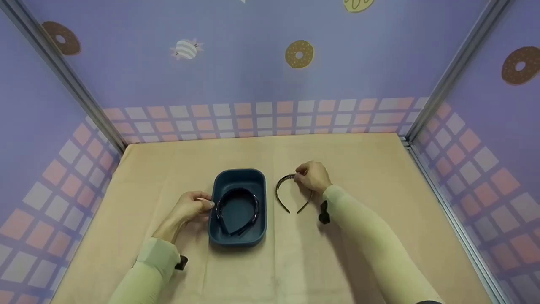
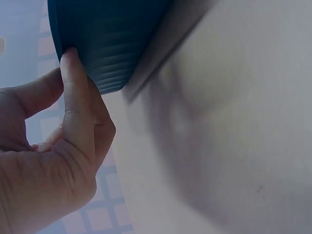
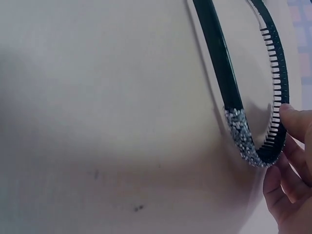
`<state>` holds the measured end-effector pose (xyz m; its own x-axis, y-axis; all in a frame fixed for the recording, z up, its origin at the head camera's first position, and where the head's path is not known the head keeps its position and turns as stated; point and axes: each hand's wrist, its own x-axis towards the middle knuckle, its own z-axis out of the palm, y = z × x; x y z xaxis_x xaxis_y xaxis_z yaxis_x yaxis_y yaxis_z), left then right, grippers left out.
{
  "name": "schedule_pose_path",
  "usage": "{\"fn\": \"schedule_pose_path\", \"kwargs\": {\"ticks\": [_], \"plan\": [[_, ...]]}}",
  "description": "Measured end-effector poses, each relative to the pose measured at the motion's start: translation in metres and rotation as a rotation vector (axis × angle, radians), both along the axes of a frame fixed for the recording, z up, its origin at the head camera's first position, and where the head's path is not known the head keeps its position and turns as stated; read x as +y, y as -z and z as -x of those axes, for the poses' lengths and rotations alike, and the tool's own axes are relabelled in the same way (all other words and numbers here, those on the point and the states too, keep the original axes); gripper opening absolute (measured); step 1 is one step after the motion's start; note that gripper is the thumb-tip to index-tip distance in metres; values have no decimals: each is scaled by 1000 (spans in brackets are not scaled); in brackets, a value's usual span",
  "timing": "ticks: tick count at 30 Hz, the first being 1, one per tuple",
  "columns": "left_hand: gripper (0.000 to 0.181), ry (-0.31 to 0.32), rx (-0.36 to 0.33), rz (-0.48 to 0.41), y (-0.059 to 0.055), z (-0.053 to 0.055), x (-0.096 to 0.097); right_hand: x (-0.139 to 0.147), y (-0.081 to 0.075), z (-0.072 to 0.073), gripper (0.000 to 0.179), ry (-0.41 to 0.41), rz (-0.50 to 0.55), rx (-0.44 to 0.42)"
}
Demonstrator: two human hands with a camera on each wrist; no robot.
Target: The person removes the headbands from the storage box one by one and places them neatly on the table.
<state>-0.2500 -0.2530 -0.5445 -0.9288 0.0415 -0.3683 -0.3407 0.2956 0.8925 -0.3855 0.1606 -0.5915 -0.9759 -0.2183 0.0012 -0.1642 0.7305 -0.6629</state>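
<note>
A dark blue rectangular basin [image 1: 238,244] stands on the table, with dark headbands [image 1: 255,200] lying inside; how many overlap there I cannot tell. At its left rim my left hand [image 1: 190,209] pinches the wall between thumb and fingers, as the left wrist view shows on the basin's ribbed side [image 2: 105,53]. To the right of the basin, my right hand [image 1: 314,176] pinches another headband [image 1: 280,184] near the top of its arch. In the right wrist view this headband [image 3: 219,53] is black, with comb teeth inside and a silver glittery stretch; my fingers [image 3: 295,122] grip its curve.
A beige cloth [image 1: 358,156] covers the table. Purple walls [image 1: 253,80] with printed doughnuts and pink and white squares close off the back and both sides. Metal rails [image 1: 460,55] run up the corners. A small black device [image 1: 324,213] sits at the right wrist.
</note>
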Motion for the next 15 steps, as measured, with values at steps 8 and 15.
{"fn": "schedule_pose_path", "kwargs": {"ticks": [8,15], "plan": [[35,-8,9,13,0,1,-1,3,-15,-5,35,-2,-8,30],[39,14,14,36,3,1,-3,-7,-22,-8,35,-60,-20,132]]}}
